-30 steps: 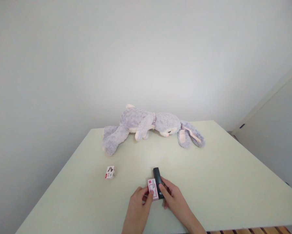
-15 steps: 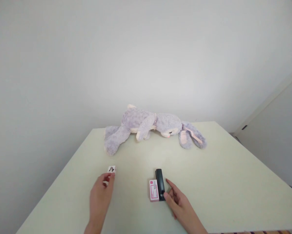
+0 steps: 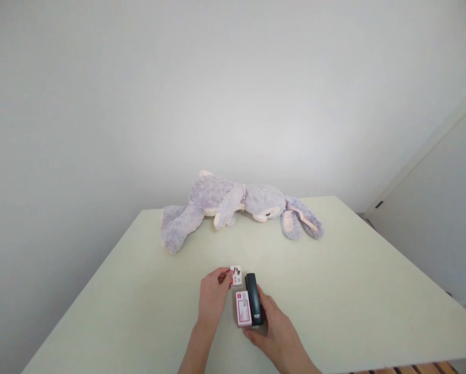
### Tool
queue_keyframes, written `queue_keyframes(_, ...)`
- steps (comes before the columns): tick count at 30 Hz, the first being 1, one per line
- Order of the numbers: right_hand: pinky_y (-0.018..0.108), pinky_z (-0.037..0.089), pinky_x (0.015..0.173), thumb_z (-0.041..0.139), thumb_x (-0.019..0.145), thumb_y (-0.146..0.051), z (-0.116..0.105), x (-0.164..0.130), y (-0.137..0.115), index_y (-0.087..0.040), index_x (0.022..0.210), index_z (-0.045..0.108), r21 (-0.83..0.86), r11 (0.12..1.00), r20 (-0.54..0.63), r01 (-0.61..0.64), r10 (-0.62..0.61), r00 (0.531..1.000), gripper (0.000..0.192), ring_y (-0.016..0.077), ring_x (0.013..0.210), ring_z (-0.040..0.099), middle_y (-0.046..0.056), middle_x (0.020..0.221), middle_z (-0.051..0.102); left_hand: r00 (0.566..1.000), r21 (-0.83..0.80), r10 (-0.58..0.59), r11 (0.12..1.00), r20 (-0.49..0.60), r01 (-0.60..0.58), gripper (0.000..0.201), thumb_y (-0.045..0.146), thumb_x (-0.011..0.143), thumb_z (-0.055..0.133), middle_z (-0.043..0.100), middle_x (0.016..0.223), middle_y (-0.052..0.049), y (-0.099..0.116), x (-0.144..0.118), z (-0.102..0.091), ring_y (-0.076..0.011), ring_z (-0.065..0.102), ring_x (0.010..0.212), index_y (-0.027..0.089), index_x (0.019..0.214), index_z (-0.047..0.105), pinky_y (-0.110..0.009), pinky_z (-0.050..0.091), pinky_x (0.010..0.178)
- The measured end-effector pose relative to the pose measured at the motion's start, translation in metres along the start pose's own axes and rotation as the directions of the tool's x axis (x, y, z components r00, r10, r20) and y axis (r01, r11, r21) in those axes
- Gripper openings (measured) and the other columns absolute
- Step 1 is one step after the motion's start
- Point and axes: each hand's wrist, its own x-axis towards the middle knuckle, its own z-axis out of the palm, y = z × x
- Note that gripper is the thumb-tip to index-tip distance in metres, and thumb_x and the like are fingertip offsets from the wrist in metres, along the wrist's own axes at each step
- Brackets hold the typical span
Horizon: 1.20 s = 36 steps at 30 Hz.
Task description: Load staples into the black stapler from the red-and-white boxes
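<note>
My left hand (image 3: 214, 291) pinches the left edge of a small white box (image 3: 236, 275) with a printed picture and red marks on top. That box is just beyond a white box with a pink border (image 3: 243, 309), which lies flat against the left side of a black stapler (image 3: 254, 299). Around the stapler's right side curl the fingers of my right hand (image 3: 274, 324). The right thumb is at the near end of the pink-bordered box, so the hand spans both things.
A lilac plush rabbit (image 3: 217, 197) lies on its side along the back of the pale table (image 3: 334, 291), against the white wall (image 3: 233, 93). Wooden slats (image 3: 408, 369) show below the table's near right edge.
My left hand has carried the small white box rightward, up beside the stapler. My right hand has closed in on the stapler, its thumb moving to the near end of the pink-bordered box.
</note>
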Motion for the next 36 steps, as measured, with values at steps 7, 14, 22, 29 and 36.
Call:
queue_keyframes(7, 0.035, 0.051, 0.091, 0.075, 0.073, -0.021, -0.002, 0.004, -0.002, -0.031, 0.153, 0.048, -0.052, 0.998, -0.017, 0.040, -0.041, 0.999, 0.085, 0.0307, 0.106, 0.069, 0.008, 0.121, 0.071, 0.995, -0.127, -0.014, 0.992, 0.099, 0.026, 0.039, 0.045, 0.091, 0.057, 0.081, 0.104, -0.009, -0.002, -0.021, 0.003, -0.0253, 0.076, 0.091, 0.019, 0.108, 0.081, -0.035, 0.058, 0.085)
queue_keyframes(14, 0.037, 0.049, 0.104, 0.073, 0.072, -0.017, -0.018, 0.010, 0.001, -0.030, 0.146, 0.055, -0.074, 0.989, 0.079, 0.126, -0.120, 0.990, 0.078, 0.0297, 0.119, 0.065, 0.006, 0.134, 0.068, 0.957, -0.287, 0.064, 0.958, 0.284, 0.021, 0.035, 0.030, 0.082, 0.067, 0.081, 0.103, -0.006, 0.014, -0.036, -0.004, -0.0261, 0.076, 0.093, 0.019, 0.112, 0.080, -0.038, 0.059, 0.089)
queue_keyframes(22, 0.039, 0.056, 0.087, 0.077, 0.074, -0.036, -0.139, 0.023, 0.064, -0.020, 0.131, 0.065, -0.064, 0.998, 0.063, -0.001, 0.005, 0.998, 0.061, 0.0299, 0.097, 0.070, 0.007, 0.111, 0.076, 0.859, -0.459, 0.254, 0.888, 0.445, -0.025, 0.040, 0.015, 0.075, 0.073, 0.080, 0.101, -0.005, 0.074, -0.008, 0.110, -0.0233, 0.076, 0.093, 0.017, 0.114, 0.076, -0.032, 0.059, 0.084)
queue_keyframes(29, 0.037, 0.055, 0.083, 0.081, 0.071, -0.049, -0.221, 0.050, 0.083, -0.015, 0.130, 0.064, -0.047, 0.998, 0.148, -0.029, 0.035, 0.988, 0.070, 0.0286, 0.096, 0.067, 0.008, 0.109, 0.074, 0.886, -0.392, 0.217, 0.919, 0.409, -0.044, 0.034, 0.036, 0.097, 0.067, 0.067, 0.123, -0.009, 0.106, 0.024, 0.204, -0.0217, 0.068, 0.104, 0.016, 0.124, 0.064, -0.043, 0.059, 0.091)
queue_keyframes(36, 0.029, 0.049, 0.061, 0.076, 0.076, -0.056, -0.241, 0.001, 0.106, -0.022, 0.139, 0.056, -0.222, 0.964, -0.176, -0.144, 0.105, 0.979, 0.074, 0.0151, 0.060, 0.056, -0.001, 0.084, 0.066, 0.956, -0.274, 0.171, 0.956, 0.237, -0.103, 0.037, 0.024, 0.092, 0.062, 0.074, 0.115, -0.006, 0.046, -0.005, 0.111, -0.0168, 0.073, 0.084, 0.022, 0.129, 0.065, -0.035, 0.062, 0.083)
